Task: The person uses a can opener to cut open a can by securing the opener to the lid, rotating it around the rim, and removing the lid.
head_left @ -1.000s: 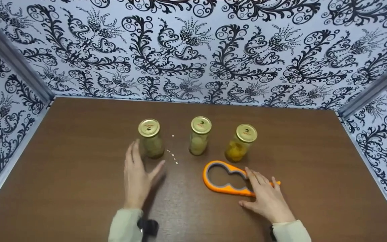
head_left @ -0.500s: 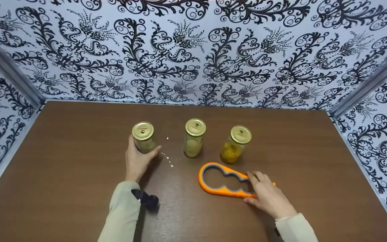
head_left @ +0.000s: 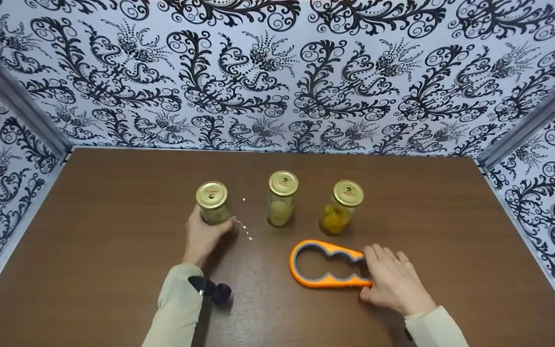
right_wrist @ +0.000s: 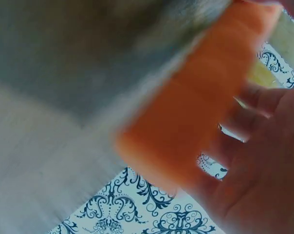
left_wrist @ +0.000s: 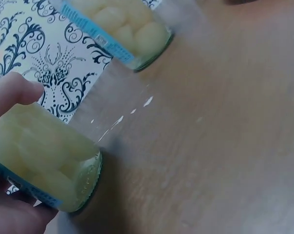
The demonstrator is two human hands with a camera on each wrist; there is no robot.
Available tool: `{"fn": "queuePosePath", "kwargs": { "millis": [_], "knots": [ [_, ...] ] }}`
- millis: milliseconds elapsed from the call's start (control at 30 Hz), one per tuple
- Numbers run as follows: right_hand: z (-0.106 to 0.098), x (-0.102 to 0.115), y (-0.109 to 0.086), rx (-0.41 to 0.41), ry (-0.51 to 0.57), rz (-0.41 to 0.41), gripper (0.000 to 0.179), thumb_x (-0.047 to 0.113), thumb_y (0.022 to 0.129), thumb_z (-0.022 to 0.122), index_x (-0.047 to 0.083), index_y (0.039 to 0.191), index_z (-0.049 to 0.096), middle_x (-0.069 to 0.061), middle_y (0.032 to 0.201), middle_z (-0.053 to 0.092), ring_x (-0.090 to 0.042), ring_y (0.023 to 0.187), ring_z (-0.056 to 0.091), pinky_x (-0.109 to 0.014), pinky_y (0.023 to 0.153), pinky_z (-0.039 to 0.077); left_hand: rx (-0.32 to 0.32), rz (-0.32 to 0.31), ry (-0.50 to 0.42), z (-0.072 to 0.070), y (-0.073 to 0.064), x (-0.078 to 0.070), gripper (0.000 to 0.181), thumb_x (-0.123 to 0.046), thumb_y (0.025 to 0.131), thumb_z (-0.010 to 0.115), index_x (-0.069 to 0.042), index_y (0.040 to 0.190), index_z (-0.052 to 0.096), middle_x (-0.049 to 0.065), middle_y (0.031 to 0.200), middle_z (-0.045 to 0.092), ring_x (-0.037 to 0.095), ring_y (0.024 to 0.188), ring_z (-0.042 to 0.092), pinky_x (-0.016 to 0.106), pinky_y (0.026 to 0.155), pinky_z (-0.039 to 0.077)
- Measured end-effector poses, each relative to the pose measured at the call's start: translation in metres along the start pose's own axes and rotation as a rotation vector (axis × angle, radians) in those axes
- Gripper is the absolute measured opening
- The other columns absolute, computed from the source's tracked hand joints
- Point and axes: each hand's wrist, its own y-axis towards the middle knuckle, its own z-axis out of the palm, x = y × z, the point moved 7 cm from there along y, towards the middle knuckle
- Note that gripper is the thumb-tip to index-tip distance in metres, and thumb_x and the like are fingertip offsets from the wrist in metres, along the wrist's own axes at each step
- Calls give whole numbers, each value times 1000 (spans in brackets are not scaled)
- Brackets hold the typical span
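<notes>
In the head view my left hand (head_left: 204, 240) grips the lower part of the left glass jar (head_left: 212, 202), which has a gold lid. The left wrist view shows pale round pieces inside this jar (left_wrist: 40, 151), thumb on one side and fingers on the other. Whether its base touches the table cannot be told. My right hand (head_left: 395, 282) holds the handle end of an orange jar opener (head_left: 325, 282) with a grey toothed inner edge. Up close, its orange handle (right_wrist: 186, 107) is blurred in the right wrist view, and the palm hides part of it.
A middle jar (head_left: 280, 207) with pale contents and a right jar (head_left: 337, 214) with yellow contents stand upright on the brown table (head_left: 113, 207). White marks (head_left: 245, 227) show beside the left jar. Patterned panels (head_left: 258, 96) wall the back and sides.
My left hand has reached the left jar, taken hold of it and drawn it slightly toward me. My right hand has closed round the opener's handle and shifted slightly right.
</notes>
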Motion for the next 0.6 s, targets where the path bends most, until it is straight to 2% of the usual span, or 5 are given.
{"fn": "queuePosePath", "kwargs": {
  "millis": [133, 233, 400, 600],
  "knots": [
    [-6, 3, -4, -128, -71, -53, 57, 23, 54, 79, 2, 100, 54, -4, 85, 49, -25, 77, 52, -42, 71, 34, 40, 1, 20, 3, -8, -1, 53, 0, 67, 81, 2, 113, 56, 17, 107, 63, 30, 101, 58, 42, 91, 43],
    [-10, 3, -6, -197, -93, -67, 61, 26, 54, 83, 2, 101, 54, -5, 86, 53, -25, 78, 54, -40, 70, 35, 82, 3, 30, 5, -16, -2, 52, -1, 67, 82, 2, 112, 57, 15, 107, 64, 30, 100, 59, 43, 90, 44],
    [-22, -1, -8, -254, -59, -52, 69, 28, 54, 84, -1, 110, 57, -11, 97, 61, -28, 86, 60, -43, 74, 39, 140, 22, 30, 10, -28, -4, 53, -2, 65, 84, 3, 111, 59, 15, 105, 65, 29, 99, 60, 42, 90, 45],
    [-40, -2, -8, -297, -4, -26, 68, 27, 54, 81, -1, 111, 57, -11, 99, 61, -29, 84, 60, -41, 72, 40, 176, 57, 28, 19, -41, -15, 53, -4, 64, 85, 3, 110, 60, 12, 102, 66, 26, 95, 61, 41, 88, 46]
  ]
}}
